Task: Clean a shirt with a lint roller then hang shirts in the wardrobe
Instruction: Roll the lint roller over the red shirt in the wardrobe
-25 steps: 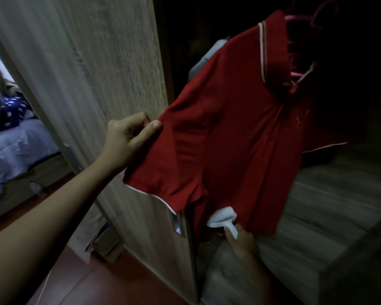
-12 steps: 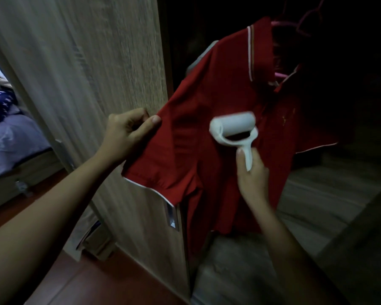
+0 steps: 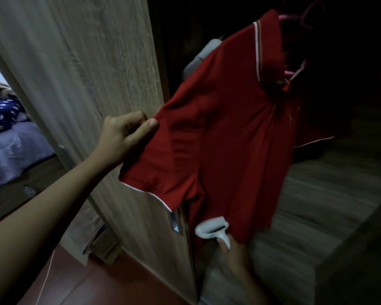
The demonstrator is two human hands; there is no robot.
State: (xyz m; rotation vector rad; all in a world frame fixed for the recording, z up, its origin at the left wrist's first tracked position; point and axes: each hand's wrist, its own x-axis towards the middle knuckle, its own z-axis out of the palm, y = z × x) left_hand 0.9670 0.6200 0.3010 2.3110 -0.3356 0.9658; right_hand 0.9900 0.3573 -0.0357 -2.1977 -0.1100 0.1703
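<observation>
A red polo shirt with white trim hangs on a pink hanger inside the dark wardrobe. My left hand pinches the edge of its left sleeve and holds the sleeve stretched out to the left. My right hand grips the handle of a white lint roller, whose head lies against the shirt's bottom hem. The far sleeve and the hanger's hook fade into shadow.
The wooden wardrobe door stands open at the left, with a metal handle near its edge. A wooden shelf runs inside the wardrobe below the shirt. A bed with blue bedding lies far left. The floor is red-brown.
My right hand has run the lint roller from the shirt's chest down to the bottom hem. My left hand keeps its hold on the sleeve.
</observation>
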